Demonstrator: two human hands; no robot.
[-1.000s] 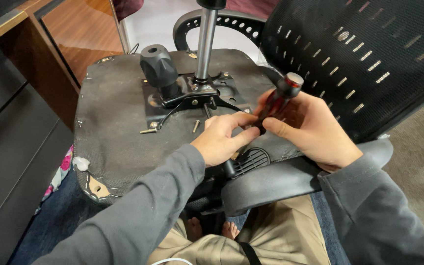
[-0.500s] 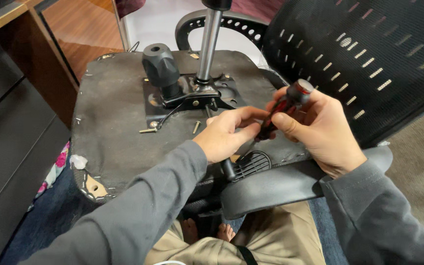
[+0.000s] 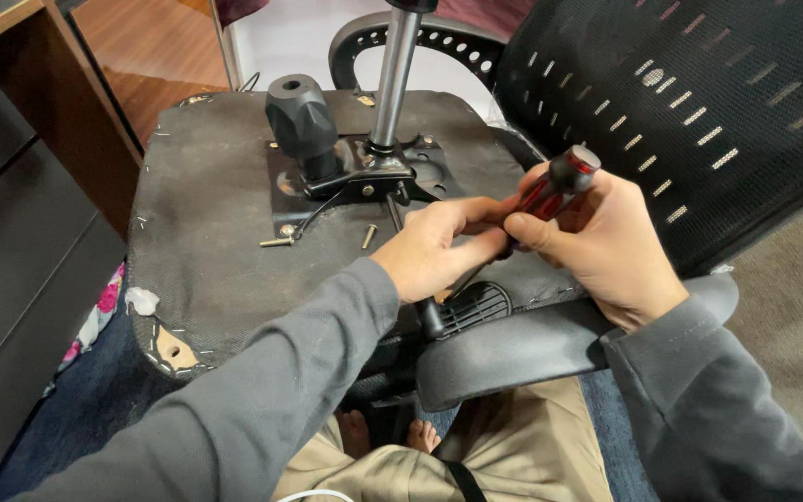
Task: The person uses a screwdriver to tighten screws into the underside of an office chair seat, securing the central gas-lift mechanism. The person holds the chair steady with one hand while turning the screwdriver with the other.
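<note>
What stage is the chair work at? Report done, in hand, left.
Done: two loose screws lie on the upturned seat underside. In hand: the right hand holds a red-and-black screwdriver angled down at the seat edge, and the left hand steadies its shaft. Left: the mechanism plate with its gas column sits on the seat.

A wooden desk (image 3: pixel 11 56) stands at the left, grey carpet (image 3: pixel 792 307) at the right, flowered cloth (image 3: pixel 95 316) below

Screwdriver (image 3: pixel 550 189) tip hidden behind left hand (image 3: pixel 439 251)
</note>
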